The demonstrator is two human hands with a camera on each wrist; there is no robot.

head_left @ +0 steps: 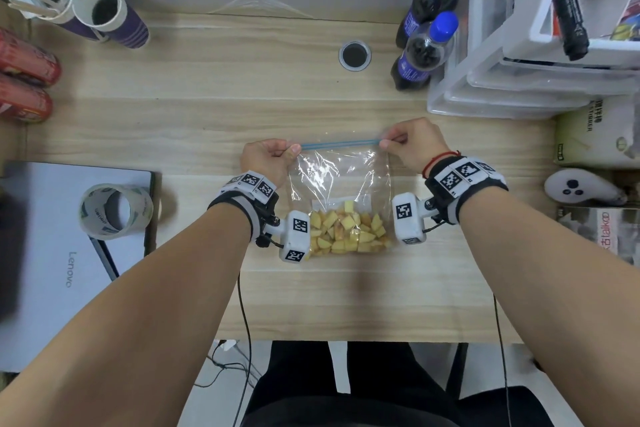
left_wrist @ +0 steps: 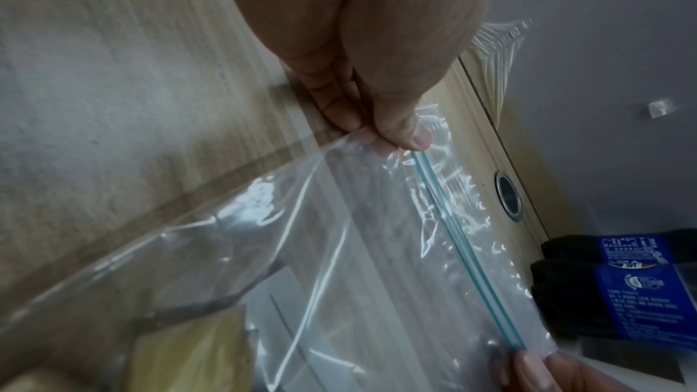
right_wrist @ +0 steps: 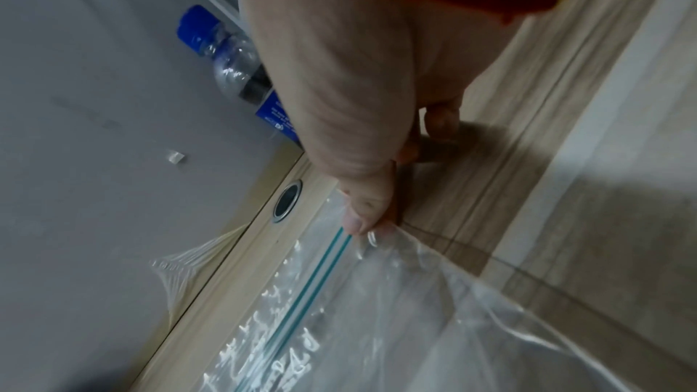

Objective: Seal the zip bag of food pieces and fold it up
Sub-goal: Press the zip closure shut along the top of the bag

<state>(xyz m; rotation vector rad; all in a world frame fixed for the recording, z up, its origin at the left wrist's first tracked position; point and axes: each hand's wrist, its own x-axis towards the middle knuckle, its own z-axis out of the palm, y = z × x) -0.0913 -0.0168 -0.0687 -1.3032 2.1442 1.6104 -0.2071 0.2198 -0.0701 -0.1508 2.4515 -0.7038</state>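
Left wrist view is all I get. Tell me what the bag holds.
Observer: The zip bag holds yellow food pieces, heaped at the end nearest the person.
Operator: Report where the right hand grips.
Observer: The right hand pinches the right end of the blue zip strip, thumb on top, as the right wrist view shows.
Operator: Name what sits behind that hand.
Observer: Two blue-capped bottles stand by the white drawer unit.
Operator: State where the left hand is.
Observer: The left hand pinches the strip's other end.
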